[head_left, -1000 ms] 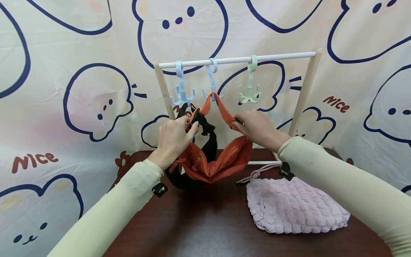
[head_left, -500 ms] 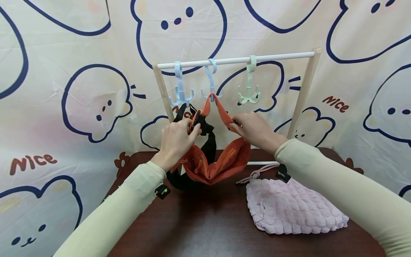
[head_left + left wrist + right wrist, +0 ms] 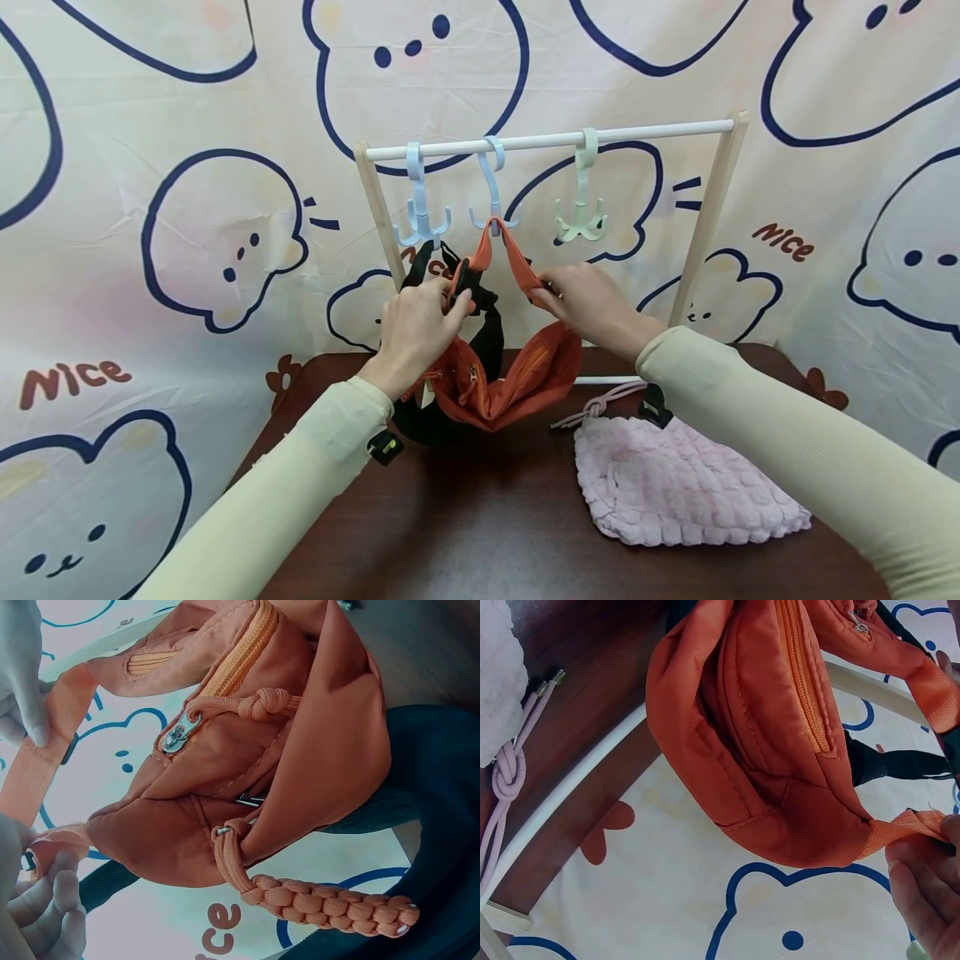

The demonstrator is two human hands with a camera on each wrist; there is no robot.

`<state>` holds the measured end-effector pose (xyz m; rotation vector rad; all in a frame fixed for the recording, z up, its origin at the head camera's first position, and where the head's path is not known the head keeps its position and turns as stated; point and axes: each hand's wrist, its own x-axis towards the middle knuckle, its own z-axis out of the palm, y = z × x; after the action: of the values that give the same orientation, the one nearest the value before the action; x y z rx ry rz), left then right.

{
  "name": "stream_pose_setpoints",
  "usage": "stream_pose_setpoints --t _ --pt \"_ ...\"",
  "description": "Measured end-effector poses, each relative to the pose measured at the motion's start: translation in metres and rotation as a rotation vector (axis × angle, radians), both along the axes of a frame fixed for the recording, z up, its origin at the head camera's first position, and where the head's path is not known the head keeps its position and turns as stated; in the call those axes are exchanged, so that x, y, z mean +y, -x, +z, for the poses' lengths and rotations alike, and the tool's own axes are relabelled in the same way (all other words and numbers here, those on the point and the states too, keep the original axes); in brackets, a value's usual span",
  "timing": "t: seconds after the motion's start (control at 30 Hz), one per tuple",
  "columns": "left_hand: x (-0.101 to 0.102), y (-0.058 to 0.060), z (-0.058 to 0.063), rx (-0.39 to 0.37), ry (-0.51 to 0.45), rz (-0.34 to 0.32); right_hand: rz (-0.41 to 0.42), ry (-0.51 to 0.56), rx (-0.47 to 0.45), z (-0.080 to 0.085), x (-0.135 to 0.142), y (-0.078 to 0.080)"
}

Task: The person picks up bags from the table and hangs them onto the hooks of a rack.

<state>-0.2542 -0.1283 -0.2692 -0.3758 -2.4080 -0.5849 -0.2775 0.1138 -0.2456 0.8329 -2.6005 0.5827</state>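
An orange bag (image 3: pixel 517 392) with zips hangs between my hands, its strap (image 3: pixel 519 258) looped up to the middle blue hook (image 3: pixel 493 200). My left hand (image 3: pixel 423 325) pinches the strap's left side near a black buckle (image 3: pixel 461 279). On the other side my right hand (image 3: pixel 588 304) pinches the strap between thumb and fingers. In the left wrist view a braided orange zip pull (image 3: pixel 330 904) dangles from the bag. The right wrist view shows the bag's zip (image 3: pixel 802 675) and the strap end held by the right fingers (image 3: pixel 922 892). Behind the orange bag hangs a black bag (image 3: pixel 427 421), mostly hidden.
A rack with a white rail (image 3: pixel 660 132) stands at the back of the brown table (image 3: pixel 480 517). Left of the middle hook hangs another blue hook (image 3: pixel 422 200); a green hook (image 3: pixel 582 200) is to the right. A pink quilted drawstring bag (image 3: pixel 682 483) lies at right.
Both hands keep their hold on the strap. The left hand has shifted slightly right and down, the right hand slightly left. The bag has come a little lower.
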Motion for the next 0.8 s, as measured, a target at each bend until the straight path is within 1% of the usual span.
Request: stream_pose_setpoints --t 0.33,0.6,0.8 --pt "0.0008 0.0018 -0.0006 -0.012 0.01 0.003 -0.014 -0.013 0.009 0.0002 -0.0015 0.0006" --pt "0.002 0.0042 -0.0038 -0.026 0.012 0.001 -0.003 -0.011 -0.001 -0.0008 -0.0026 0.0005" --pt "0.004 0.0053 -0.0053 -0.043 0.008 0.003 -0.012 -0.017 0.004 -0.0028 -0.0034 0.0023"
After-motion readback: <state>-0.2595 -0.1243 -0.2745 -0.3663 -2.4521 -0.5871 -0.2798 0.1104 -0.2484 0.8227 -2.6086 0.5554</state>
